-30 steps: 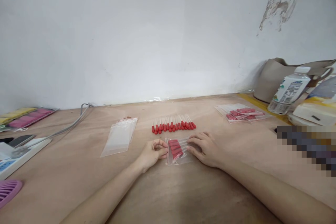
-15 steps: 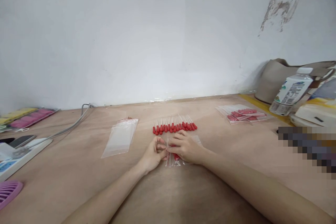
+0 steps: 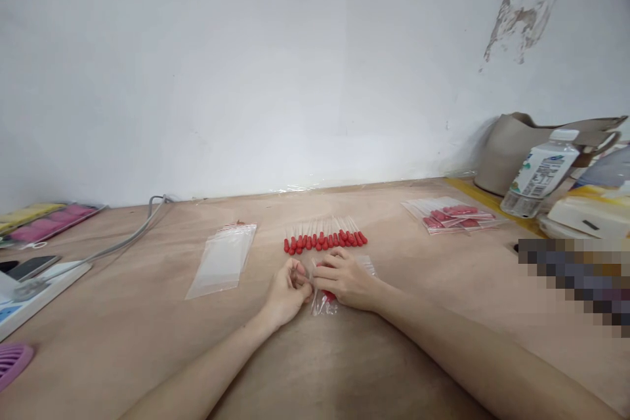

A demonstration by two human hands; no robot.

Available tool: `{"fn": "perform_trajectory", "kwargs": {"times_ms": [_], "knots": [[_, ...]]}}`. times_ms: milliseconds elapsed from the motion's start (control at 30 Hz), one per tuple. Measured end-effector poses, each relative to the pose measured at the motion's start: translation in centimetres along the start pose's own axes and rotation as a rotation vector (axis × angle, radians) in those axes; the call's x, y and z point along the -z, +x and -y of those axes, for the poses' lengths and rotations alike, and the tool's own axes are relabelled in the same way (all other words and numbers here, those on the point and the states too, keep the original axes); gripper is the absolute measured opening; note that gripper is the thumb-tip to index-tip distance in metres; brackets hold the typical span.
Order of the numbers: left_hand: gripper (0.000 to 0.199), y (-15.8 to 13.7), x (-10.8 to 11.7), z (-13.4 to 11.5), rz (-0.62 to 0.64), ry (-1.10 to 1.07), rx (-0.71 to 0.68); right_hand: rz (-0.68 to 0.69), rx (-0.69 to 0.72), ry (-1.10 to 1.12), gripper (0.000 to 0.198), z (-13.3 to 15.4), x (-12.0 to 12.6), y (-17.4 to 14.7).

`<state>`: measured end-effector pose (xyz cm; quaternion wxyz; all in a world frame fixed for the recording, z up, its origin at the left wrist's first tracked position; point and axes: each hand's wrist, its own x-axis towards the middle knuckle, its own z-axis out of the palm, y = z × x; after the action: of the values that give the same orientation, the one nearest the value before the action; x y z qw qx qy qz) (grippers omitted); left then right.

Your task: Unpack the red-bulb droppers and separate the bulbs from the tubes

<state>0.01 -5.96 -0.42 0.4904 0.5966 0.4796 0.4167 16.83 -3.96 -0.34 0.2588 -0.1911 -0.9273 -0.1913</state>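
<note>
A clear zip bag (image 3: 323, 308) lies on the table between my hands, with red-bulbed droppers inside it, partly covered by my fingers. My left hand (image 3: 289, 292) has its fingers curled and pinches the bag's left, zip edge. From the right, my right hand (image 3: 347, 281) lies over the bag, fingers bent and pressed onto it and the red bulbs (image 3: 329, 296). Just beyond both hands, several loose droppers (image 3: 322, 241) with red bulbs and thin clear stems lie in a row, bulbs toward me.
Flat zip bags (image 3: 224, 259) are stacked to the left. Filled bags (image 3: 455, 215) lie at the back right, near a plastic bottle (image 3: 539, 174) and a grey-beige bag (image 3: 502, 151). A power strip (image 3: 46, 295) with a cable (image 3: 130, 241) sits at the left edge.
My left fingers have curled in further at the bag's zip edge, and the bag has creased. My right hand stays on the bag. The whole view has shifted slightly.
</note>
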Motion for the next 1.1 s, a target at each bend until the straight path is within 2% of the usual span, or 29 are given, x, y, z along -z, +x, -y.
{"fn": "perform_trajectory", "kwargs": {"times_ms": [167, 233, 333, 433, 567, 700, 867, 967, 1100], "knots": [[0.011, 0.3, 0.2, 0.8, -0.046, 0.083, -0.047, -0.107, -0.128, 0.159, 0.02, -0.3, 1.0, -0.6], [0.015, 0.2, 0.4, 0.9, -0.054, 0.123, -0.057, -0.154, -0.185, 0.26, 0.02, -0.3, 1.5, -0.6], [0.024, 0.2, 0.8, 1.1, -0.034, 0.296, -0.12, -0.197, -0.259, 0.332, 0.02, -0.2, 2.2, -0.9], [0.028, 0.1, 1.1, 1.2, -0.014, 0.459, -0.201, -0.153, -0.407, 0.331, 0.016, -0.1, 2.6, -2.0], [0.022, -0.2, 1.2, 0.7, -0.048, 0.578, -0.285, -0.026, -0.608, 0.394, 0.01, -0.1, 3.1, -4.4], [0.02, -0.6, 1.0, -0.2, -0.031, 0.65, -0.371, 0.066, -0.668, 0.46, 0.014, 0.0, 3.5, -5.8], [0.018, -0.6, 0.8, -0.7, 0.111, 0.437, -0.281, 0.037, -0.762, 0.412, 0.014, -0.1, 2.8, -5.9], [0.021, -0.5, 0.8, -0.7, 0.171, 0.366, -0.27, 0.03, -0.727, 0.34, 0.015, -0.3, 2.3, -6.0], [0.027, -0.7, 0.8, -1.0, 0.196, 0.449, -0.299, 0.047, -0.687, 0.287, 0.016, -0.5, 2.1, -6.1]]}}
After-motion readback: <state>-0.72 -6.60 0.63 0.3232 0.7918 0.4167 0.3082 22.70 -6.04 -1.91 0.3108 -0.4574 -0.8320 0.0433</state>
